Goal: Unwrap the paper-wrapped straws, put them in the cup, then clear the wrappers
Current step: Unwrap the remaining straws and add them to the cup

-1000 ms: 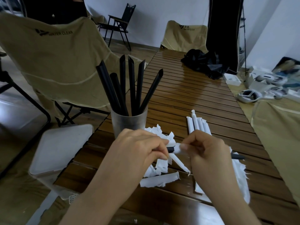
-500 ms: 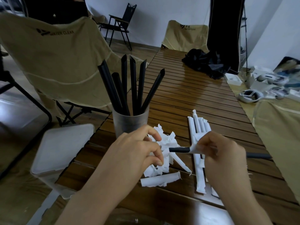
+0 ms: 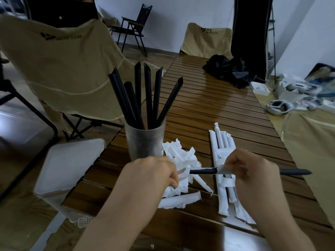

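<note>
A frosted cup [image 3: 145,142] stands on the slatted wooden table [image 3: 208,109] with several black straws [image 3: 148,95] upright in it. My right hand [image 3: 253,171] grips a black straw [image 3: 203,171] held level, its tip sticking out to the right, a piece of white wrapper around it at my fingers. My left hand [image 3: 152,174] pinches a torn strip of wrapper [image 3: 182,173] at the straw's left end. A pile of torn wrappers [image 3: 179,160] lies beside the cup. Several wrapped straws [image 3: 222,147] lie under my right hand.
A white lidded bin [image 3: 68,163] sits left of the table, below its edge. Beige folding chairs [image 3: 59,69] stand at the left and far end. A black bag [image 3: 230,69] lies on the far table end. White devices [image 3: 279,105] clutter the right side.
My hands have drawn apart. The wrapper tore and slid off the straw's left end, baring more black straw. The straw's right tip now pokes out farther right.
</note>
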`<state>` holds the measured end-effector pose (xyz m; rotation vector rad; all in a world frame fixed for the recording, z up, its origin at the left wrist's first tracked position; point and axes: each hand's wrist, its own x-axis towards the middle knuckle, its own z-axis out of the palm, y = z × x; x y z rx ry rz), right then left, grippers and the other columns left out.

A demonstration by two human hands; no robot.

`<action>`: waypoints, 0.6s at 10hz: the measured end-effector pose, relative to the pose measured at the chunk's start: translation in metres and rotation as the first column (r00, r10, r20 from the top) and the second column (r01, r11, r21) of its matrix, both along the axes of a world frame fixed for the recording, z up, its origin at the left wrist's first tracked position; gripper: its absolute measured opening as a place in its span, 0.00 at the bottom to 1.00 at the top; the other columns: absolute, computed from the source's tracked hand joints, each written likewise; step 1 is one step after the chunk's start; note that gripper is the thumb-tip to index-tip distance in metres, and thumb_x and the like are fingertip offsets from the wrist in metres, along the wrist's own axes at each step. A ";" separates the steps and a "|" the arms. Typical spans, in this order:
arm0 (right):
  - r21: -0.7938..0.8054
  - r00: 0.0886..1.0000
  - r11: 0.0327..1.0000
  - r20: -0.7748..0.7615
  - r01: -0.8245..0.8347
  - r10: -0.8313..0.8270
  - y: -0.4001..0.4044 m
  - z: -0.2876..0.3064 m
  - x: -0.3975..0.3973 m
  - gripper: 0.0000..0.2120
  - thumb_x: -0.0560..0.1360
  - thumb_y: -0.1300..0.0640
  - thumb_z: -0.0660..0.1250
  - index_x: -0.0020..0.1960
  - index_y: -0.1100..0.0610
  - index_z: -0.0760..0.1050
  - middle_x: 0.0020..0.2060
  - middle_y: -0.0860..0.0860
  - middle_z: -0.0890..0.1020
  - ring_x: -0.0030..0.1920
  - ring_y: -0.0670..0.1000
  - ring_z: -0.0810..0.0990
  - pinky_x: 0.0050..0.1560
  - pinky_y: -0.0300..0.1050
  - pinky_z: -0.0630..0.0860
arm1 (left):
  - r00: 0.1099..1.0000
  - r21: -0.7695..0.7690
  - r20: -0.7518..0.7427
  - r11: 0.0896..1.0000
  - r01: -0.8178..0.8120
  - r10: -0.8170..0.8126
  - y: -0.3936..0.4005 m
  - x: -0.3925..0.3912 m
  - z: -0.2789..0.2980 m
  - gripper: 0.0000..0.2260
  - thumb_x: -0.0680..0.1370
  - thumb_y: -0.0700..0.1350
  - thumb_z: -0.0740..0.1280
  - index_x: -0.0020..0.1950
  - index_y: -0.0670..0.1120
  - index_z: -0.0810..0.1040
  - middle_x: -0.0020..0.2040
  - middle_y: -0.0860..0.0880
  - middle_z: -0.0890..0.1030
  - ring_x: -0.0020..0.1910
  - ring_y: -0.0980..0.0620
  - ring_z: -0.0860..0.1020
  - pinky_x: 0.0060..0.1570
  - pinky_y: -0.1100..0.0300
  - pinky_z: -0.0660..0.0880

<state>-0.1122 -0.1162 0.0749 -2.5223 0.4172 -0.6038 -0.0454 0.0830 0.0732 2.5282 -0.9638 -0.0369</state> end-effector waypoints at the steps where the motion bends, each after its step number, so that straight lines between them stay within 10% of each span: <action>1: -0.041 0.997 0.997 0.028 -0.070 0.071 -0.003 0.001 -0.002 0.24 0.67 0.76 0.63 0.29 0.46 0.71 0.25 0.42 0.76 0.29 0.45 0.73 0.30 0.33 0.68 | 0.994 0.003 0.011 0.994 -0.111 0.111 -0.002 -0.004 -0.005 0.08 0.80 0.45 0.62 0.48 0.53 0.81 0.43 0.58 0.76 0.47 0.56 0.77 0.42 0.68 0.69; 3: -0.141 0.962 0.952 -0.037 -0.272 0.270 -0.015 0.004 -0.005 0.23 0.66 0.76 0.69 0.30 0.48 0.71 0.27 0.43 0.75 0.36 0.42 0.76 0.36 0.27 0.69 | 0.987 0.134 0.003 0.978 -0.159 0.160 -0.007 0.003 -0.001 0.08 0.82 0.49 0.61 0.58 0.55 0.77 0.57 0.56 0.77 0.56 0.54 0.77 0.52 0.61 0.73; 6: -0.091 0.952 0.949 -0.088 -0.302 0.294 -0.021 0.016 -0.015 0.20 0.69 0.74 0.68 0.32 0.49 0.74 0.32 0.33 0.77 0.33 0.34 0.76 0.30 0.24 0.66 | 0.966 0.445 -0.141 0.886 -0.132 0.215 -0.017 0.019 -0.005 0.04 0.81 0.44 0.60 0.52 0.45 0.73 0.40 0.48 0.69 0.41 0.53 0.72 0.45 0.61 0.67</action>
